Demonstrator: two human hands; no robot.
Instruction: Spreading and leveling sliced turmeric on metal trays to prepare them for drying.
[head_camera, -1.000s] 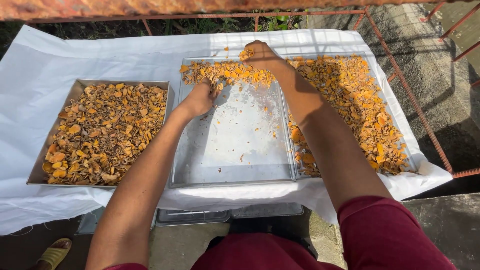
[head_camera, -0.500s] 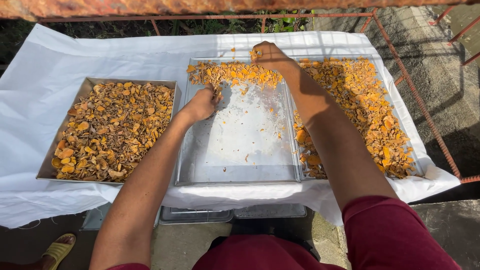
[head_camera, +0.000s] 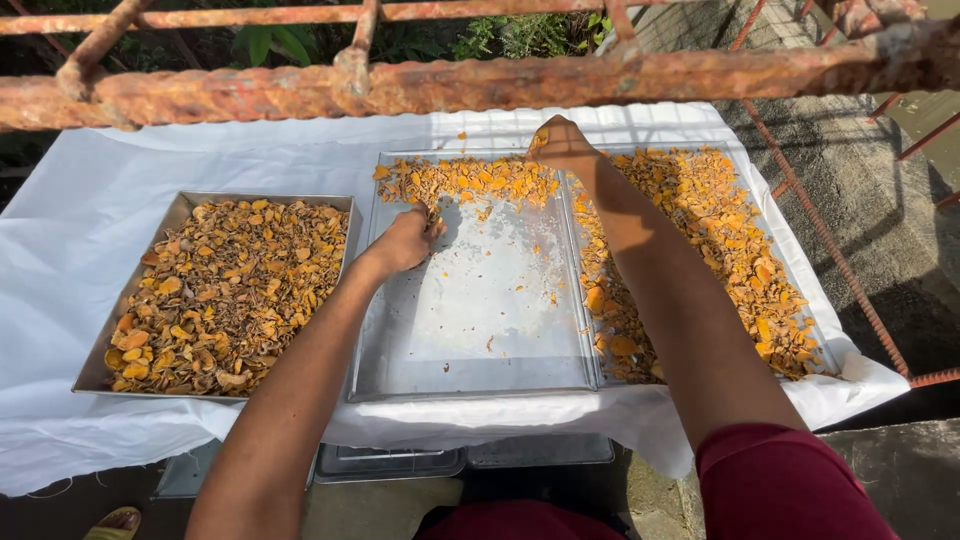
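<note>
Now, hands: your left hand (head_camera: 402, 240) is down on the middle tray (head_camera: 470, 330), your right hand (head_camera: 562, 145) is at that tray's far right corner
Left fingers: curled into a loose fist, fingertips pressed into the near edge of the orange slices (head_camera: 465, 180); whether any slice is pinched between them you cannot tell
Right fingers: bent downward over the slices at the far rim, touching them; from this view you cannot tell whether they are gripping any
Slices: a band of dried orange pieces lies along the far edge of the middle tray, with a few stray bits scattered over its bare metal floor
Middle tray: shiny metal, mostly bare, sitting between the other two trays on the white cloth (head_camera: 60, 250)
Left tray (head_camera: 100, 355): a deeper metal pan, set apart from the middle tray toward the cloth's left side, filled edge to edge with darker brown and orange dried pieces (head_camera: 230, 290)
Right tray (head_camera: 825, 345): touching the middle tray's right rim, covered with bright orange pieces (head_camera: 720, 240); your right forearm crosses over it
Railing: a rusty bar (head_camera: 480, 85) runs across the top, beyond the cloth's far edge
Below: more metal trays (head_camera: 400, 462) show under the cloth's near edge, and your dark red sleeve (head_camera: 790, 485) is at the bottom right
</note>
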